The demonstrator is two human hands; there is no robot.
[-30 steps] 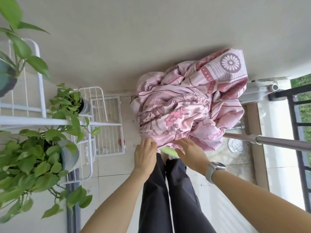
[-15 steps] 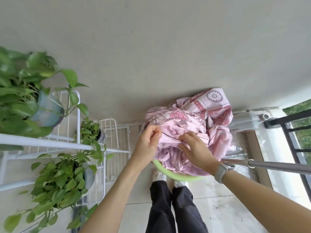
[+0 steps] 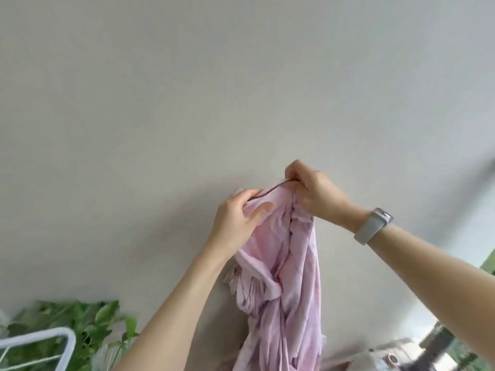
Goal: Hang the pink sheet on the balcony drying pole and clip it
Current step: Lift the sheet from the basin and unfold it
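Observation:
The pink sheet hangs bunched in front of a plain pale wall, lifted high. My left hand pinches its upper edge on the left. My right hand, with a grey watch on the wrist, grips the same edge a little higher and to the right. A short stretch of dark hem runs between the two hands. The rest of the sheet drops in twisted folds out of the bottom of the frame. The drying pole is not clearly in view; only a blurred grey streak shows at the far right.
Green potted leaves and a white rack frame sit at the bottom left. A blurred white unit and dark railing with greenery lie at the bottom right. The pale wall fills the upper frame.
Both hands have raised the sheet from the green basin near the floor to well above it. The view has tilted upward, so the floor, legs and basin have left the frame.

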